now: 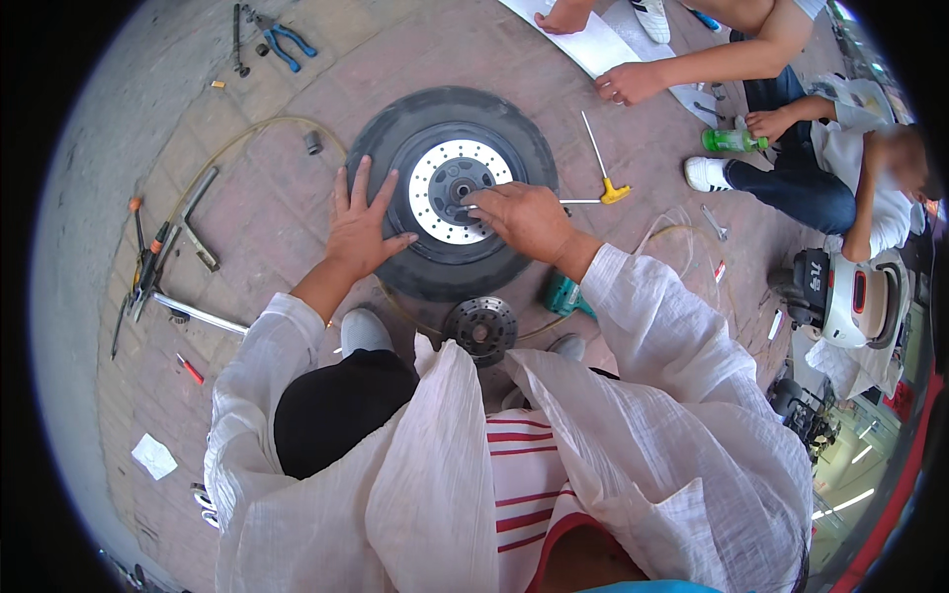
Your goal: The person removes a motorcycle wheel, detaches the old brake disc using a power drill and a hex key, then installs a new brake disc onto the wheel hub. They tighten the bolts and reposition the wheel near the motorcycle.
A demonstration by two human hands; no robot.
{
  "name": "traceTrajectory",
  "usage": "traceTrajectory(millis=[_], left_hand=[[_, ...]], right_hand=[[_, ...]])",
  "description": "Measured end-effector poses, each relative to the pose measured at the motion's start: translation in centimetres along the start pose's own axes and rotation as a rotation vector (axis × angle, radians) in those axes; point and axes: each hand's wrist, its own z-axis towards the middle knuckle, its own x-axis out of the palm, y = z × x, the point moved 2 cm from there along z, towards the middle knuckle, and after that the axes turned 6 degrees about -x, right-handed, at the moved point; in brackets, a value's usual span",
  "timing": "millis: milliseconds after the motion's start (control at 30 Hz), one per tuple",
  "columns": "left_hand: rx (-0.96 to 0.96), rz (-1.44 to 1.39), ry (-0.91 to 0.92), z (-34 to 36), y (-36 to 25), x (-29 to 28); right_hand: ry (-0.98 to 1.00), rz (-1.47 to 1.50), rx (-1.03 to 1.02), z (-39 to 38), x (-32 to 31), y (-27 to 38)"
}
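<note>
A wheel with a black tyre [381, 267] lies flat on the paving in front of me. A silver drilled brake disc [427, 198] is on its dark hub [458, 170]. My left hand [362, 229] rests with spread fingers on the tyre's left side. My right hand [532, 219] is over the disc's right side, fingers pinched together near the hub centre; whatever is between the fingertips is too small to make out. A darker, worn-looking brake disc [480, 328] lies between my feet, and a green tool [567, 296] is partly visible near my right forearm.
A yellow-handled tool [615, 191] lies right of the wheel. Blue-handled pliers [285, 42] are at the far left; metal bars [203, 301] and a red-handled tool [190, 369] lie nearer. Two people are at the right, one holding a green bottle [733, 140]. A scooter [848, 296] stands there too.
</note>
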Motion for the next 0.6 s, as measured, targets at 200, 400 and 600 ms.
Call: traceTrajectory(millis=[200, 400, 600], left_hand=[[0.004, -0.021, -0.009, 0.1, 0.3, 0.5], [-0.003, 0.016, 0.009, 0.1, 0.0, 0.1], [0.001, -0.005, -0.004, 0.1, 0.1, 0.1]], right_hand=[[0.055, 0.022, -0.085, 0.6, 0.6, -0.3], [0.106, 0.012, -0.16, 1.1, 0.0, -1.2], [0.24, -0.044, -0.297, 2.7, -1.0, -1.5]])
